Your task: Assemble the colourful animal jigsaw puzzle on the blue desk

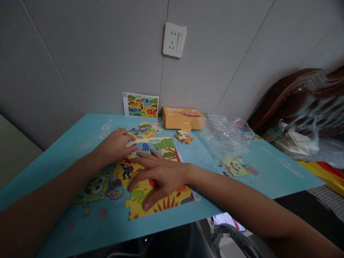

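Note:
A partly joined jigsaw puzzle, yellow with animals, trees and a small figure, lies flat on the light-blue table. My right hand rests across its middle, palm down, with the fingers spread. At the puzzle's upper left edge is my left hand, its fingers reaching over the border and its thumb apart from them. Both hands cover parts of the picture. Loose puzzle pieces lie in a heap just beyond the left hand. A few more pieces sit beyond the puzzle's upper right corner.
A picture card leans on the wall beside an orange box. Clear plastic wrapping spreads over the right side of the blue tabletop, which has cartoon prints. Below the front edge are a phone and a cable.

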`<control>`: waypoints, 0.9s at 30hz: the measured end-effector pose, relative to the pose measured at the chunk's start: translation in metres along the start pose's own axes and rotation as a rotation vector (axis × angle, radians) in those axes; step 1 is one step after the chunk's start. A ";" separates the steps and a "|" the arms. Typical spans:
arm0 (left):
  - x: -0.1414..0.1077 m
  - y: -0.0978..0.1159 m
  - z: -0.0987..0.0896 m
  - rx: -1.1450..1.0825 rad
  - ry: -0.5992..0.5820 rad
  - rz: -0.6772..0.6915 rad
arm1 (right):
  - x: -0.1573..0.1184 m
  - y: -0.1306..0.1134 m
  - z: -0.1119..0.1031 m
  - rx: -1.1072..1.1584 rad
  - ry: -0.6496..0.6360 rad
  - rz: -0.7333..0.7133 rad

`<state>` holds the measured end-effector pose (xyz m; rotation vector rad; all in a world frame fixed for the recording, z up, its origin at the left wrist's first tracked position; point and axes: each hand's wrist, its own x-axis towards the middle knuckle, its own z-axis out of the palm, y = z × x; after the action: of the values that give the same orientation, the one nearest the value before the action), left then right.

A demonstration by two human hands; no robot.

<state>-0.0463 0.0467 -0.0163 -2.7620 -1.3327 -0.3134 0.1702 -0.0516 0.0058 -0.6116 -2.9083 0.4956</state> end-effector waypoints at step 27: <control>0.005 0.002 -0.005 0.199 -0.131 -0.242 | -0.003 0.034 0.003 0.029 0.110 -0.144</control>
<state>-0.0421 0.0486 -0.0097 -2.4997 -1.6349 -0.0074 0.1849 -0.0240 -0.0093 -0.4083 -2.8096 0.4695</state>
